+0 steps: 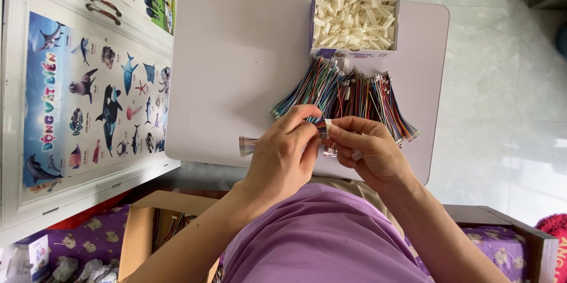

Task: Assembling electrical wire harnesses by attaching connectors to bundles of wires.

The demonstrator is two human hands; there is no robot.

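A home: tiled floor (502, 82), children's sea-animal poster (88, 100) on cupboard.

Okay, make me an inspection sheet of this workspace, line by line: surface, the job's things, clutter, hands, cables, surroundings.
Surface: pale lap table, mostly bare on its left half.
Job's things: small white connector pinched between both hands; open box of white connectors at the far edge.
Clutter: nothing seen.
Grippers: left hand and right hand meet at the connector, fingertips closed on it.
Cables: pile of multicoloured wire bundles below the box; one ribbon end protrudes past the left hand.
Surroundings: sea-animal poster, cardboard box, tiled floor.
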